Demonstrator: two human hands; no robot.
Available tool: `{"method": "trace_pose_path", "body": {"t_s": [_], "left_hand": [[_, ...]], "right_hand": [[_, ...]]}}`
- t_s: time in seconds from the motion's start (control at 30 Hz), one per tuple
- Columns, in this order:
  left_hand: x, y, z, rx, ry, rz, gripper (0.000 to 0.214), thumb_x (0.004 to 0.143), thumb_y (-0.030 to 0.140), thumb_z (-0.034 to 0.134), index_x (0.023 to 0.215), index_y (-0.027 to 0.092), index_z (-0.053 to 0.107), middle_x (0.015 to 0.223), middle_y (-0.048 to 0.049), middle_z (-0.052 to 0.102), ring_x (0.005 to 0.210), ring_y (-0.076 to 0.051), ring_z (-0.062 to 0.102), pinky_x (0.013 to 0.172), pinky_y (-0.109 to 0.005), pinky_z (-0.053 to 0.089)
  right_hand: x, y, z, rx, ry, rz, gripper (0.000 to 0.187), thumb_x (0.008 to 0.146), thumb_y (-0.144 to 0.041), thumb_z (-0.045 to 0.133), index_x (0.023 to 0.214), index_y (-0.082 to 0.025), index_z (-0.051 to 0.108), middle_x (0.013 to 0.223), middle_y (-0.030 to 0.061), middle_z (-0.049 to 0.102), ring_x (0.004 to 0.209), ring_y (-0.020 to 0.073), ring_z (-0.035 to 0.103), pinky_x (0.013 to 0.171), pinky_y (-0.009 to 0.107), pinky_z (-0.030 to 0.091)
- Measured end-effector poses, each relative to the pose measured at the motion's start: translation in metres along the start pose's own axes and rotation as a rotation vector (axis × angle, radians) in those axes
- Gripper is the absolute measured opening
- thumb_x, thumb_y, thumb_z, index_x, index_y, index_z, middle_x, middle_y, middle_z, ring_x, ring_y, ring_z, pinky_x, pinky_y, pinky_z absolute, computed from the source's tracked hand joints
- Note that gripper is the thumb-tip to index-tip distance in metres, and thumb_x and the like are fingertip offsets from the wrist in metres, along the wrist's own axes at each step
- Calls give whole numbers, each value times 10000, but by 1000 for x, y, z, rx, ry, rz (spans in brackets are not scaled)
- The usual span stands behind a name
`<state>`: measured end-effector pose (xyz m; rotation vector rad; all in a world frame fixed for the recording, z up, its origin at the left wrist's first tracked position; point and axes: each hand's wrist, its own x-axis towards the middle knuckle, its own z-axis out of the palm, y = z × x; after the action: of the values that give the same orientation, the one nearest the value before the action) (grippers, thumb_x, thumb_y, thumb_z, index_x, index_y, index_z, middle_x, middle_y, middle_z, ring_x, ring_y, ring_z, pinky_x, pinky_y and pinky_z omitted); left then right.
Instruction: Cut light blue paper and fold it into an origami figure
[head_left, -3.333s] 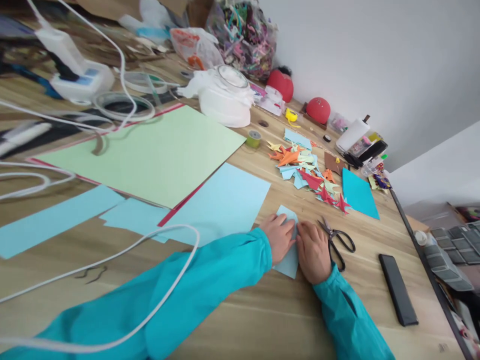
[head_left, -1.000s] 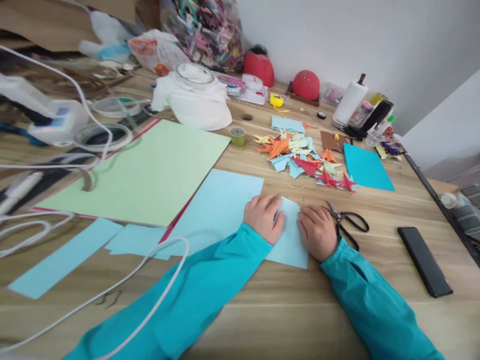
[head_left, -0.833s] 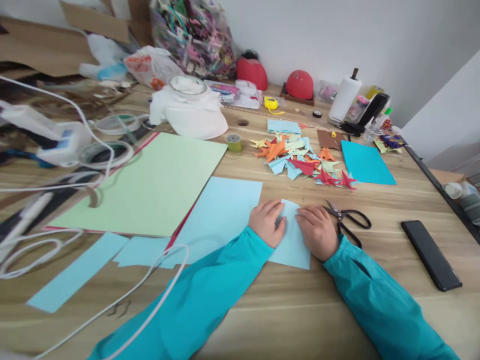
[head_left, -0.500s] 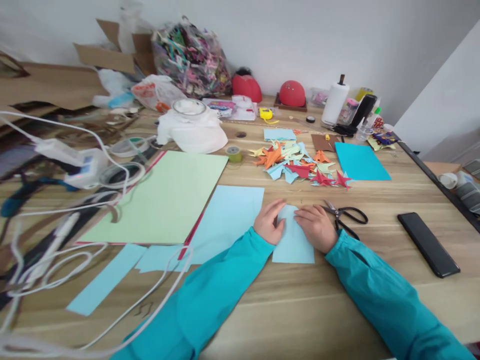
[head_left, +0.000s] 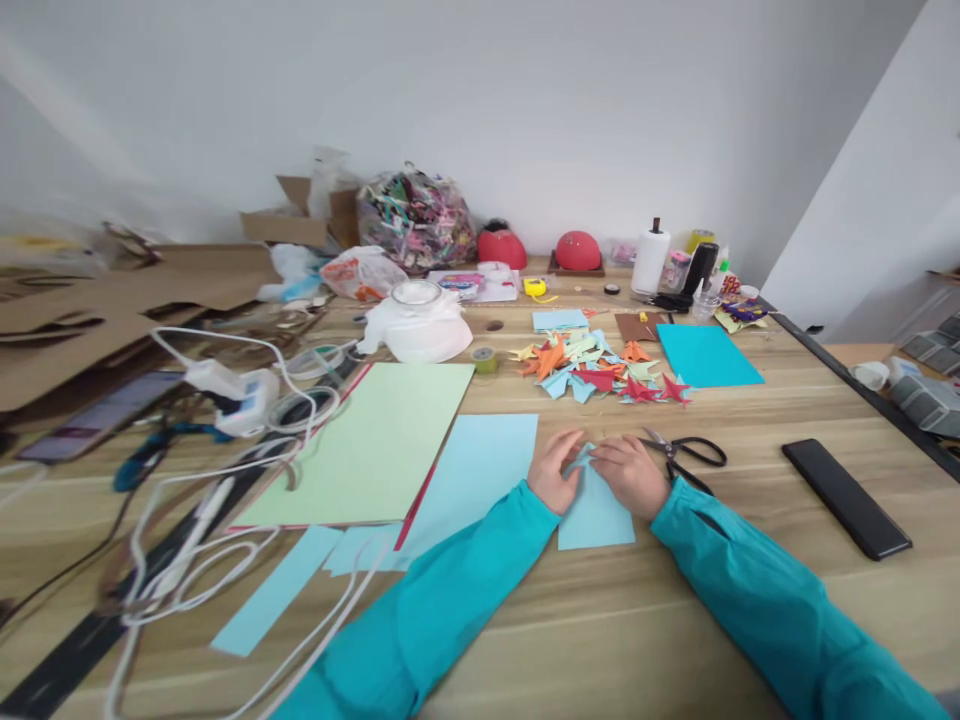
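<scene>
A light blue sheet of paper (head_left: 596,518) lies on the wooden table in front of me, its far end raised and bent between my hands. My left hand (head_left: 556,472) grips the far left part of it, thumb and fingers drawn together. On the far right part, my right hand (head_left: 630,474) presses with bent fingers that partly cover the paper. Black-handled scissors (head_left: 686,455) lie just beyond my right hand. A larger light blue sheet (head_left: 487,460) is on the left of my left hand, partly under a pale green sheet (head_left: 390,430).
Folded paper birds (head_left: 581,368) in several colours lie in a heap farther back. A bright blue sheet (head_left: 709,355) is behind them to the right. A black phone (head_left: 847,498) rests at the right. White cables (head_left: 289,440), a power adapter (head_left: 251,403) and blue paper strips (head_left: 277,590) occupy the left.
The view has tilted up and shifted left, so more wall shows. The far end of the small blue sheet is now bent up between my fingers; both hands have moved slightly closer together.
</scene>
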<state>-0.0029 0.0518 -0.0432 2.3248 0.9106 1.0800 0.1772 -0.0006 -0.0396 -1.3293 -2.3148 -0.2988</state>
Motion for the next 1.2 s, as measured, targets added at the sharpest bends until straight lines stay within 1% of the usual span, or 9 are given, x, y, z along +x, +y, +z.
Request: {"method": "trace_pose_path", "body": {"t_s": [0.1,0.2,0.3,0.4,0.5,0.63,0.73,1.0,1.2], "left_hand": [[2,-2,-1,141,-102,42,516,724,37,481,1226,154,508,1164,-124,598,861,-165,648,745,-318,588],[3,-6,-3,247,-129,103,379,806,98,456,1159,139,585,1094,-95,644,924,-187,639,827,-341,570],[0,-10,-5,246,-116,156,306,851,153,423,1049,149,656,1055,-89,676,994,-210,619,894,-383,539],[-6,-13,-6,207,-81,254,286,852,161,426,980,160,681,1034,-115,692,991,-215,622,878,-412,543],[-14,-15,-2,181,-15,336,285,859,169,425,971,161,686,1043,-139,689,1018,-232,608,860,-439,549],[-20,-15,4,209,-21,429,287,877,187,420,994,130,676,1099,-156,667,1112,-255,556,901,-456,529],[-18,-14,5,195,20,503,286,887,187,418,1008,97,661,1093,-172,661,1134,-269,539,895,-450,533],[-20,-5,-2,137,61,486,273,877,135,455,1093,84,615,1103,-173,642,1109,-262,551,900,-430,544],[-17,-7,-8,134,3,506,243,867,125,456,1030,74,629,1010,-161,665,1052,-262,574,853,-420,563]], "right_hand": [[2,0,0,-1,-16,-6,201,872,-129,542,970,-229,687,1088,68,696,1085,203,570,942,443,393],[4,0,-2,10,-8,7,232,899,-149,489,962,-237,694,1103,57,689,1093,205,563,942,431,401],[5,-1,-5,10,2,35,215,900,-197,498,983,-238,692,1102,56,688,1086,219,568,927,434,416],[5,-3,-8,17,-10,53,210,877,-202,545,1042,-215,674,1105,70,687,1081,236,572,927,461,420],[6,-5,-10,19,-40,63,261,876,-178,539,1115,-198,643,1145,74,670,1110,248,555,935,481,414],[7,-7,-11,4,-82,86,296,884,-173,520,1165,-166,612,1208,87,636,1153,253,527,958,470,401],[7,-7,-11,-1,-104,78,309,897,-173,499,1190,-168,597,1233,91,621,1177,246,514,965,455,397],[6,-5,-11,23,-71,40,268,927,-175,454,1117,-208,641,1173,71,662,1131,224,552,972,453,374],[7,-5,-15,56,-105,67,286,920,-195,463,1157,-200,623,1195,77,647,1140,235,541,965,461,380]]}}
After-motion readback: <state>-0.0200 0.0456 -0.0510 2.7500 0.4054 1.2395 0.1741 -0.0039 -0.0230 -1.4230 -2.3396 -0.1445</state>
